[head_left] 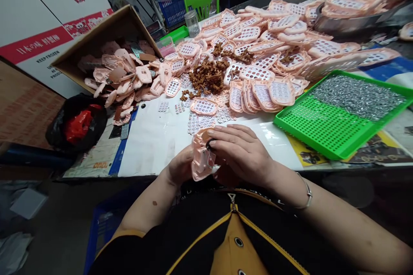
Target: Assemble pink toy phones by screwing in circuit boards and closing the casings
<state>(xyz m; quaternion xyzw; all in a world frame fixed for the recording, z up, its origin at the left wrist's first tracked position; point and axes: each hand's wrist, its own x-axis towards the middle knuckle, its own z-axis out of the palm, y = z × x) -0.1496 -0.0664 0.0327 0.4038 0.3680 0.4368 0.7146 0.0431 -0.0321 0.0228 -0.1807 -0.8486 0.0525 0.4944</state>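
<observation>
Close in front of my body, my left hand (pixel 181 164) grips a pink plastic shell (pixel 200 161) from its left side; the fingers are mostly behind it. The hollow inner face of the shell is turned up. On the other side my right hand (pixel 240 150) is closed, its fingertips at the shell's upper right edge. A small round black part (pixel 209 144) shows at those fingertips, partly covered. Just beyond lie a pink shell with a grid of white keys (pixel 204 106) and sheets of small printed key pieces (pixel 200 123).
A heap of brown rubbery parts (pixel 209 75) lies mid-table, with many pink shells (pixel 248 34) behind. A green tray (pixel 342 148) of small metal parts (pixel 358 94) stands right. At left, a cardboard box (pixel 97 30) spills shells beside a black bag (pixel 53 126).
</observation>
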